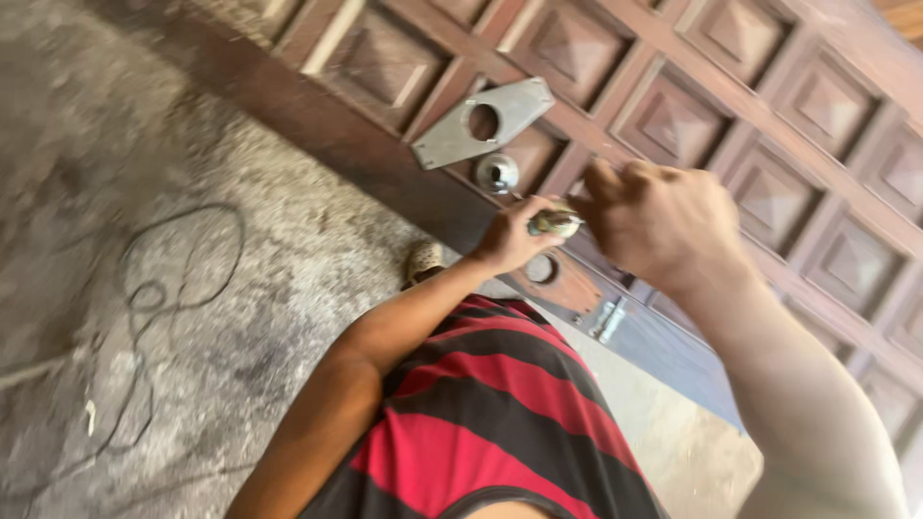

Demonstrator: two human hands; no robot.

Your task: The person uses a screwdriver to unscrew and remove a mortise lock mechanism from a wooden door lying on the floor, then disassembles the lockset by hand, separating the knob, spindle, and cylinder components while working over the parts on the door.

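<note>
Your left hand [514, 235] sits at mid-frame, fingers curled and pinching a small metal lock part [556, 223], brassy-grey and rounded. It's blurred, so I can't tell exactly what piece it is.

Your right hand [659, 221] is just right of it, fingers bent in together toward the same part. Its thumb and fingertips meet at the part's right end, but I can't tell whether they actually grip it or only touch it. Only the back of this hand shows.

The part is held in the air between both hands, above the edge of a wooden door [769, 115] with raised square panels. The door runs diagonally from top left to lower right.

Around the hands:
- A flat grey metal plate [484, 123] with a round hole lies on the door, just beyond your left hand.
- A shiny round knob [497, 174] sits right below the plate, close to your left hand's fingers.
- A round bore [541, 269] is cut in the door edge just under your left hand.
- A small metal latch piece [610, 319] is on the door edge, lower right of the bore.

A thin wire [154, 298] loops over the concrete floor [115, 144] on the left. Your red-and-black striped shirt [481, 413] fills the near bottom.
</note>
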